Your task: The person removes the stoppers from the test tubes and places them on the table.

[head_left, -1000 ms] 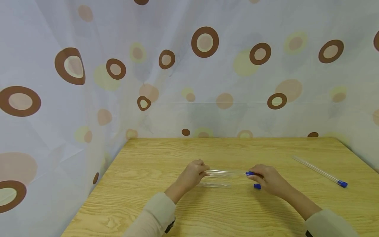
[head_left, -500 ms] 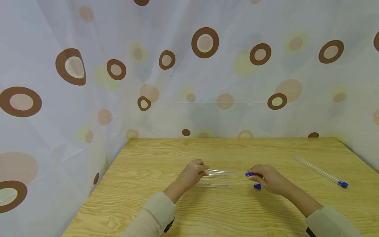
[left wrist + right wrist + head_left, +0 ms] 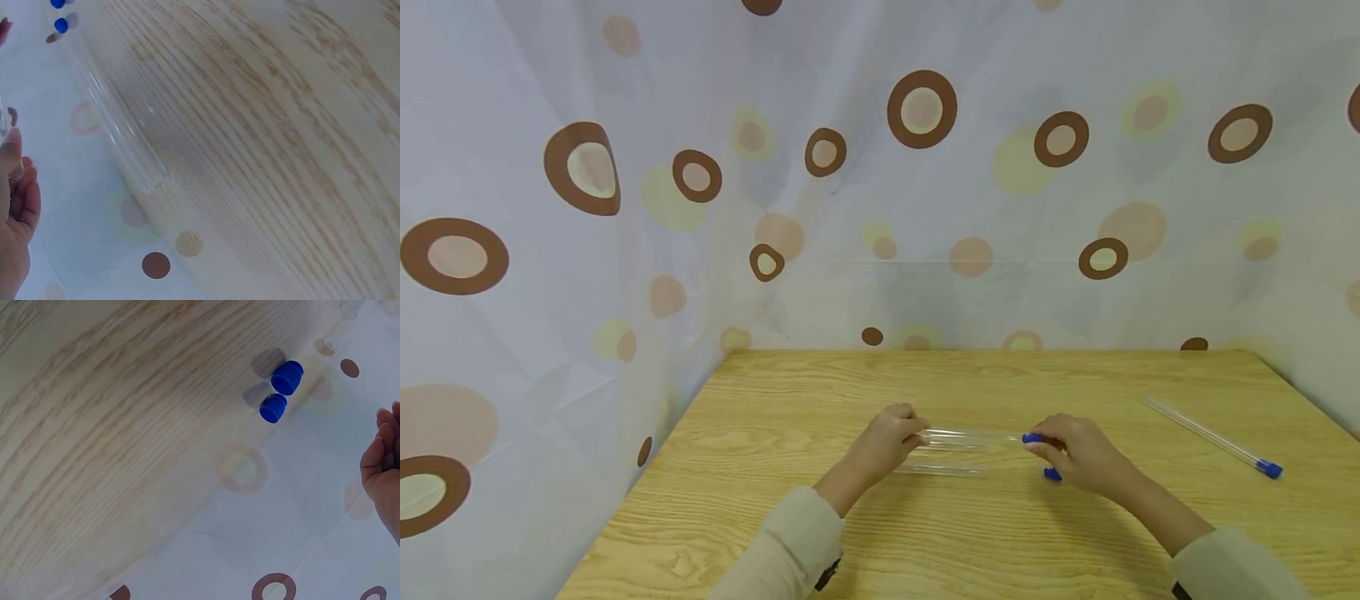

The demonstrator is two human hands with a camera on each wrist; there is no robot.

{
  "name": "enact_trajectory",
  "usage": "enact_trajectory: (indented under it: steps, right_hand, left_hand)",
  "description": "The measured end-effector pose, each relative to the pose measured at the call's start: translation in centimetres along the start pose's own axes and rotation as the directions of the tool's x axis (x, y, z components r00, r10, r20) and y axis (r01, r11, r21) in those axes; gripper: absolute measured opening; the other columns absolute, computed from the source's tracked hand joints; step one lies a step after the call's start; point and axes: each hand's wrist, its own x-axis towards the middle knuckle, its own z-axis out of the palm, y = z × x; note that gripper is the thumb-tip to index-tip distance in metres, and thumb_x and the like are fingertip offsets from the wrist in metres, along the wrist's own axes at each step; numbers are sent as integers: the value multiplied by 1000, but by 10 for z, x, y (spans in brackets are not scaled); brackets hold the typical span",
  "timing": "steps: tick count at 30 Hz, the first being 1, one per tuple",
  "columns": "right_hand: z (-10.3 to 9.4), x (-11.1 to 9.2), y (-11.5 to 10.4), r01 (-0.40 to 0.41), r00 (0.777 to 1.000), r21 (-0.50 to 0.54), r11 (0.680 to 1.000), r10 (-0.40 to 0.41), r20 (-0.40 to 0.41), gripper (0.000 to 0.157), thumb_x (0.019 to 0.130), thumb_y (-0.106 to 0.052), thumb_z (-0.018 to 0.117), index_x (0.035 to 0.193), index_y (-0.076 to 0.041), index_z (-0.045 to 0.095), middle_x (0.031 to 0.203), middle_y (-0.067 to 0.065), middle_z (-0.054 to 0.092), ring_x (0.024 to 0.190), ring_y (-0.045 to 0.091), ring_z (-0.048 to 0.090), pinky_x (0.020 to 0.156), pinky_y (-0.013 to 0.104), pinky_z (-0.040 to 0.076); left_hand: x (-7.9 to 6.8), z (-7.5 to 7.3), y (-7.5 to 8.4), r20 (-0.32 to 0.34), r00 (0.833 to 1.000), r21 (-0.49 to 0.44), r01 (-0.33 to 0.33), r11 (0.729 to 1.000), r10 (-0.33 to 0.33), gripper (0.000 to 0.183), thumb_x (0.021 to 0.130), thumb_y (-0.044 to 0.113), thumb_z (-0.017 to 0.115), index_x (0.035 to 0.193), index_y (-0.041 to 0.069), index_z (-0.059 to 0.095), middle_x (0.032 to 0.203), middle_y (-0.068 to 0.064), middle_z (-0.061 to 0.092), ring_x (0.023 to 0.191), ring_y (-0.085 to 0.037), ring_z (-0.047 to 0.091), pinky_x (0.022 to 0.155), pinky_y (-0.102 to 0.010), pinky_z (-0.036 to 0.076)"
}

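My left hand (image 3: 883, 442) grips a clear tube (image 3: 962, 436) near its left end, holding it level above the table. At the tube's right end, my right hand (image 3: 1078, 450) pinches a blue cap (image 3: 1032, 438) between thumb and fingers. The cap is at the tube's end, but I cannot tell how far it is on. Below the held tube, clear tubes (image 3: 119, 125) lie side by side on the table. Two more blue caps (image 3: 287, 377) stand close together on the tabletop, under my right hand. In both wrist views the hands show only at the edge.
Farther right on the wooden table (image 3: 760, 533) lies a clear tube with a blue cap on its end (image 3: 1268, 468). A curtain (image 3: 970, 183) with brown and beige circles rises behind the table and along its sides.
Both hands have stayed almost in place. The blue cap in the right fingers has shifted slightly and tilts a little differently at the tube's end.
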Motion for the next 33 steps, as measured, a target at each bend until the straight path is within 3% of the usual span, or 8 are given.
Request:
enact_trajectory:
  steps: [5, 13, 19, 29, 33]
  right_hand:
    - [-5, 2, 0, -43, 994, 90, 995, 34, 101, 6, 88, -3, 60, 87, -3, 65, 70, -7, 54, 59, -8, 37, 47, 15, 37]
    - [-15, 5, -1, -114, 969, 179, 977, 70, 238, 11, 93, -7, 54, 93, -3, 64, 72, -11, 51, 59, -6, 39, 47, 17, 37]
    - [-14, 6, -3, -145, 966, 202, 969, 94, 242, 14, 95, -9, 51, 89, -5, 63, 68, -9, 49, 54, -5, 36, 45, 18, 35]
    - [-9, 5, -4, -204, 954, 213, 955, 145, 264, 16, 96, -10, 50, 89, 1, 60, 66, -1, 49, 53, -4, 35, 45, 18, 37]
    - [-5, 5, -4, -83, 978, 110, 990, 60, 199, 9, 91, -9, 58, 90, -1, 61, 70, -7, 50, 60, -6, 38, 49, 17, 39]
  left_hand:
    - [-1, 0, -1, -2, 1000, -11, 7, 1000, -7, 19, 81, 12, 68, 96, 2, 70, 81, -5, 60, 73, -14, 58, 63, -9, 48]
    - [0, -2, -3, -37, 999, 0, -28, 1000, 27, 16, 78, 9, 70, 93, 2, 70, 80, -5, 60, 74, -14, 59, 65, -8, 48]
    - [-1, -3, -3, -45, 999, 9, -28, 1000, 28, 17, 78, 6, 71, 94, 1, 70, 82, -5, 61, 76, -14, 59, 67, -8, 48]
    - [-1, -5, -2, -34, 999, 18, -15, 1000, 15, 17, 79, 9, 70, 95, 3, 71, 81, -4, 60, 75, -13, 59, 65, -8, 48]
    - [-2, -5, -2, -23, 1000, 11, -13, 1000, 13, 17, 80, 11, 69, 95, 2, 71, 81, -4, 60, 74, -14, 58, 64, -9, 48]
